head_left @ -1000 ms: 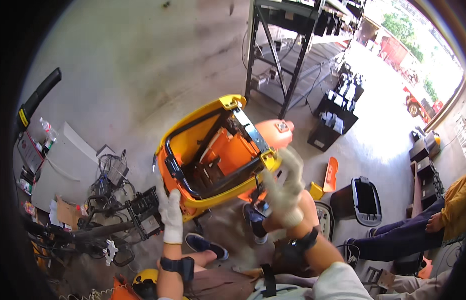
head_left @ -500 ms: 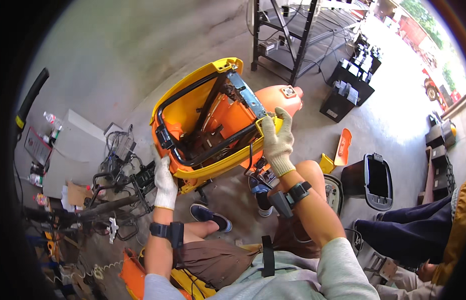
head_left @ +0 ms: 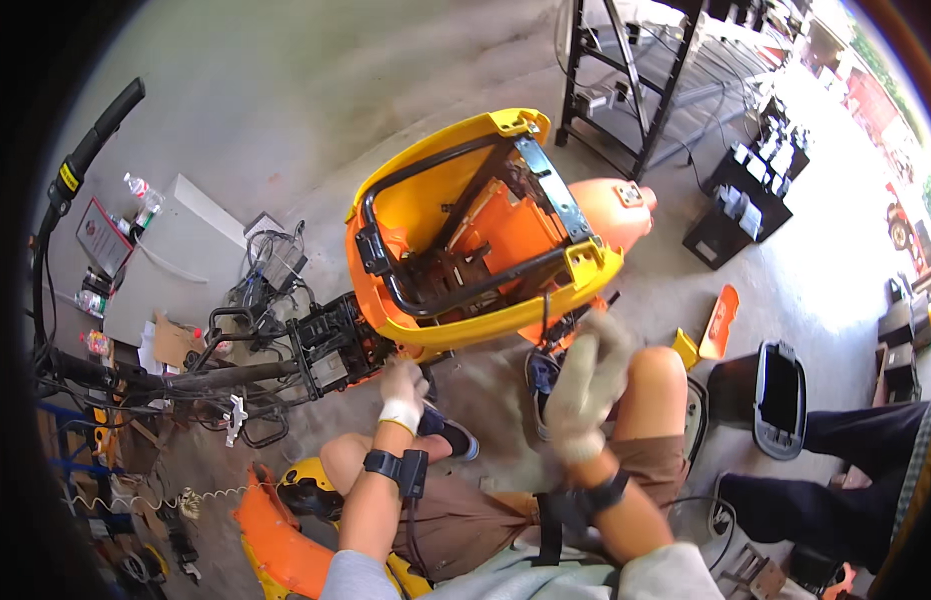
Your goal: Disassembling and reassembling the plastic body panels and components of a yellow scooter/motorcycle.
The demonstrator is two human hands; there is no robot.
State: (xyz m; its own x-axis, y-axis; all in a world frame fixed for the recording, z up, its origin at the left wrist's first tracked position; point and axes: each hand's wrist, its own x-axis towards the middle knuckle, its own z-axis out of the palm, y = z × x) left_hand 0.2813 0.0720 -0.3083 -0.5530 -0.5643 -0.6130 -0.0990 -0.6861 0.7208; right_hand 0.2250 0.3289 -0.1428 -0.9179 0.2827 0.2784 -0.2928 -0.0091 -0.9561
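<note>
In the middle of the view, a yellow-and-orange scooter body shell (head_left: 486, 325) sits at a slant, its hollow side turned up, with a black tubular frame (head_left: 486, 294) looping around the opening and a metal crossplate (head_left: 554, 188) across its right end. The left hand (head_left: 404, 386), in a pale glove, is at the shell's lower left edge, fingers curled; whether they grip the edge or only touch it, I cannot make out. The right hand (head_left: 589, 388), also gloved, is blurred just below the shell's right corner; no object shows in it, and how far its fingers are spread does not show.

The step in hand looks like handling this shell by its near side. A next move on it would, I judge, call for sure purchase at the left edge and room for the right hand around the parts under the corner.

Counted: one shell, one loop, one crossplate, two gloved hands, two black wrist straps (head_left: 411, 470). On the floor to the right are one orange panel (head_left: 721, 322), one small yellow piece (head_left: 686, 348) and one black bin (head_left: 736, 390). Beyond stands one rack (head_left: 676, 82), near at least two black boxes (head_left: 719, 242); the row overlaps too much for an exact number.
</note>
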